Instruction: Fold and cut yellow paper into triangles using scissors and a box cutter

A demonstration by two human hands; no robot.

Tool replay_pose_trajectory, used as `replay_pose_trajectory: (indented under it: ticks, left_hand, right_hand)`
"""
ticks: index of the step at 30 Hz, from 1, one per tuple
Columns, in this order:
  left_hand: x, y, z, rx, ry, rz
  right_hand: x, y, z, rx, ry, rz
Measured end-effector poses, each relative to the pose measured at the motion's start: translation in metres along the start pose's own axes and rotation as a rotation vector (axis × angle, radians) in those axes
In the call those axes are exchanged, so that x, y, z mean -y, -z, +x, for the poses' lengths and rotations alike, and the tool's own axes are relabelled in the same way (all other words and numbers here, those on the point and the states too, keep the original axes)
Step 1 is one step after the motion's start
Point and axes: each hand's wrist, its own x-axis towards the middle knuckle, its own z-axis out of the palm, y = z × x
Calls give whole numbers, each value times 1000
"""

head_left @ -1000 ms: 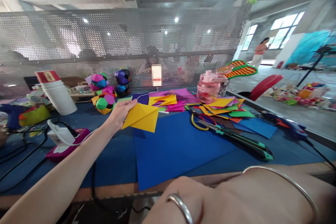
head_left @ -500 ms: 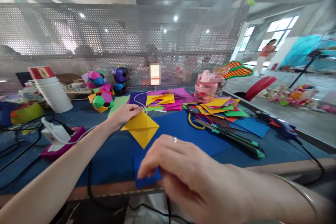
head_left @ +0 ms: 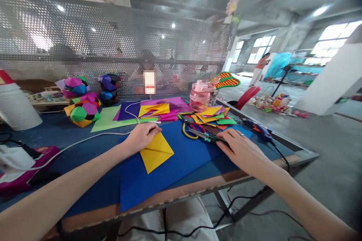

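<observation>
In the head view my left hand (head_left: 143,135) is closed on the upper left edge of a yellow folded sheet (head_left: 156,153), shaped like a small envelope with a crease across it. The sheet is over a large blue sheet (head_left: 169,180) that lies along the table's front edge. My right hand (head_left: 236,144) has its fingers around the handle of a green-and-black utility knife (head_left: 208,137), whose blade points left. Scissors (head_left: 190,131) with yellow and red handles lie beside the blade. Much of the knife's handle is hidden under my fingers.
Colored sheets (head_left: 212,115) are piled behind the scissors, near a pink bottle (head_left: 199,96). A glue gun (head_left: 258,130) lies at the right. Faceted colorful balls (head_left: 83,113), stacked paper cups (head_left: 18,105) and a purple power strip (head_left: 28,180) are at the left. A white cable (head_left: 85,141) crosses the table.
My right hand has moved from the front of the table out to the right, onto the utility knife. My left hand still holds the yellow sheet. The view has turned right.
</observation>
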Motion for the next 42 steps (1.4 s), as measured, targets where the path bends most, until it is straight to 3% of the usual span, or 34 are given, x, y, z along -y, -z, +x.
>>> replay_pose_trajectory:
  ticks: [7,11,15,20,25,30,33,37,42]
  left_hand:
    - [-9,-4,-18,38,-166,141]
    - [-12,2,-38,185,-274,234]
    - [-6,10,-50,315,-223,197]
    - [-1,10,-50,304,-196,181]
    - [-9,8,-48,356,-226,146]
    - [-16,11,-43,405,-253,99]
    - [-19,12,-40,338,-272,211]
    - [-29,13,-47,160,-137,529]
    - [-50,19,-60,101,-91,879]
  right_hand:
    - [5,-14,-1,28,-4,19]
    - [6,-13,-2,20,-20,26]
    - [8,-7,-7,-27,-44,51]
    - [26,15,-20,-66,-92,260]
    - [51,42,-45,148,-175,536]
    - [54,49,-59,273,-250,783]
    - [50,46,-57,310,-259,848]
    - [53,42,-54,320,-264,861]
    - [58,39,-59,365,-257,916]
